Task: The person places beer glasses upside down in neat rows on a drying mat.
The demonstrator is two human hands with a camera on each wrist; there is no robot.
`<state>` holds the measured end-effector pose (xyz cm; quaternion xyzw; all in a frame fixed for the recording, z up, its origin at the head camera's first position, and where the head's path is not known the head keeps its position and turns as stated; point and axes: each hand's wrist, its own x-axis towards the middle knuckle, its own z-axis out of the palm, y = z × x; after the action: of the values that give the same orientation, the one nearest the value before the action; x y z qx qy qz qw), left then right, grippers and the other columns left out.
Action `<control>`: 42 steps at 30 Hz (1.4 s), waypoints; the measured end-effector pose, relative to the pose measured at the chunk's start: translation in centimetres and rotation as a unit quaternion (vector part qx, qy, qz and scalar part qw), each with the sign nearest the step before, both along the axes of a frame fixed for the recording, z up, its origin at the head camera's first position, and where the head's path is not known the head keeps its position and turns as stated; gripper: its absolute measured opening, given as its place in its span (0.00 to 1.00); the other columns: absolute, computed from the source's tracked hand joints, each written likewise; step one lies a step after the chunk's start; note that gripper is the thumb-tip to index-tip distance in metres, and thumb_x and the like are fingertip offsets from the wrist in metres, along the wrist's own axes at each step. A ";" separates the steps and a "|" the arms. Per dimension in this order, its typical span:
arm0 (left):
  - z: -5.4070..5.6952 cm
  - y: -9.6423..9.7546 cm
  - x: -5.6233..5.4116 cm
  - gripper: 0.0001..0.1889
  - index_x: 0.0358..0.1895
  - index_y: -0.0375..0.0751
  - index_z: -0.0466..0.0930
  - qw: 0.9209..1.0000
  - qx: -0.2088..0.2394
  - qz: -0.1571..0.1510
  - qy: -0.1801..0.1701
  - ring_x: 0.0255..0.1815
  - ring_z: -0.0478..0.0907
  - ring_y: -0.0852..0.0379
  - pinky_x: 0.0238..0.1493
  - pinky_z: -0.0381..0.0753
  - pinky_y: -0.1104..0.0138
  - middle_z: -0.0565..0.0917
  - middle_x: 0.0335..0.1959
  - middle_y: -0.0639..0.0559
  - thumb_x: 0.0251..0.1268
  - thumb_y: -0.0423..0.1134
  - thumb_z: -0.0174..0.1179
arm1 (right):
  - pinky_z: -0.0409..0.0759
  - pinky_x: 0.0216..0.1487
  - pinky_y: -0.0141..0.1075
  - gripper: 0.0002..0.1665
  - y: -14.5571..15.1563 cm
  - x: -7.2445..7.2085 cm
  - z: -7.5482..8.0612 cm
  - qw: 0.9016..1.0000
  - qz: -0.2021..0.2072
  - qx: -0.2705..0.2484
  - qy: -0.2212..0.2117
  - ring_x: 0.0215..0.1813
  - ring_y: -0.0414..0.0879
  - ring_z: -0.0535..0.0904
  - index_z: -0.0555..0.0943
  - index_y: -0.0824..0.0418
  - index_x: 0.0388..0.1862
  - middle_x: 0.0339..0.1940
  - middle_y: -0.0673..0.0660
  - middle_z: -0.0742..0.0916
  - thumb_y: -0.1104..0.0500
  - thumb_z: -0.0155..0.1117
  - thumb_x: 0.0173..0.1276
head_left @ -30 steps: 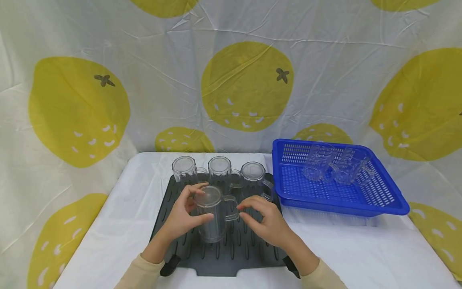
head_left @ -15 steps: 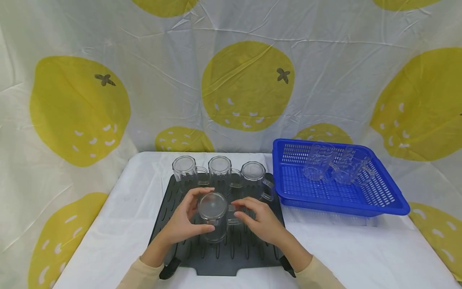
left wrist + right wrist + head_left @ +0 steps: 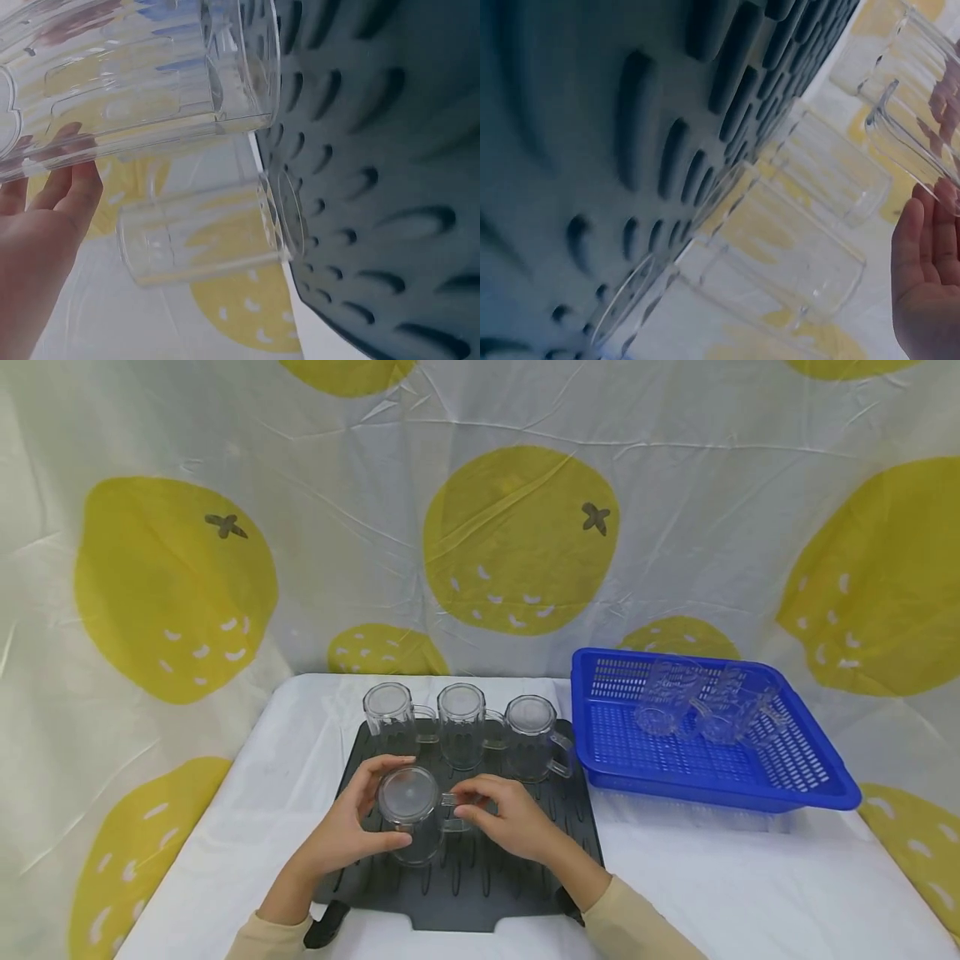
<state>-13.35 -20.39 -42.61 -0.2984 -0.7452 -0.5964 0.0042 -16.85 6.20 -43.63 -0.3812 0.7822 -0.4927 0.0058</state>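
Note:
A clear glass mug (image 3: 411, 814) is held upside down, base up, over the left middle of a dark grey ridged drying mat (image 3: 457, 906). My left hand (image 3: 341, 827) grips its body, thumb at the near side and fingers at the far side. With thumb and fingertips, my right hand (image 3: 506, 818) pinches the handle (image 3: 904, 139). In the left wrist view the mug's rim faces the mat; I cannot tell whether they touch. Behind it, three similar mugs stand upside down in a row: a left mug (image 3: 390, 718), a middle mug (image 3: 461, 727) and a right mug (image 3: 530, 739).
A blue plastic basket (image 3: 705, 793) stands at the right on the white-covered table (image 3: 720, 877). Clear mugs (image 3: 663, 693) lie inside it. Behind the table hangs a curtain (image 3: 675, 527) printed with yellow lemons.
Both hands have moved the mug left and slightly lower, toward the mat's left side. The right hand has come in closer on the handle. The three back mugs stay in place.

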 end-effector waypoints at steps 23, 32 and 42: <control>-0.9 -5.6 -1.0 0.43 0.71 0.32 0.50 1.000 0.003 -0.017 -0.017 0.66 0.66 0.57 0.63 0.65 0.70 0.59 0.71 0.31 0.54 0.18 0.64 | 0.78 0.51 0.35 0.16 -5.8 -1.0 -0.8 0.997 -0.002 0.063 -0.035 0.50 0.39 0.80 0.81 0.60 0.54 0.47 0.49 0.86 0.53 0.60 0.73; -0.8 -6.4 -0.9 0.42 0.70 0.32 0.51 0.999 0.011 -0.023 -0.036 0.65 0.67 0.56 0.62 0.66 0.70 0.60 0.71 0.34 0.53 0.18 0.64 | 0.78 0.52 0.34 0.16 -6.5 -0.7 -0.9 0.997 -0.002 0.076 -0.015 0.51 0.40 0.81 0.80 0.61 0.56 0.48 0.50 0.86 0.56 0.58 0.75; -1.0 -6.8 -1.1 0.42 0.70 0.32 0.51 0.999 0.011 -0.025 -0.045 0.66 0.67 0.57 0.62 0.65 0.71 0.60 0.72 0.37 0.54 0.18 0.63 | 0.78 0.50 0.33 0.16 -6.7 -0.8 -1.3 0.997 -0.009 0.075 -0.005 0.49 0.38 0.81 0.81 0.59 0.56 0.47 0.49 0.86 0.56 0.58 0.74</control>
<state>-14.50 -27.14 -43.57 -0.2896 -0.7304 -0.6172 -0.0414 -17.65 -0.54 -44.90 -0.3703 0.8204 -0.4343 0.0343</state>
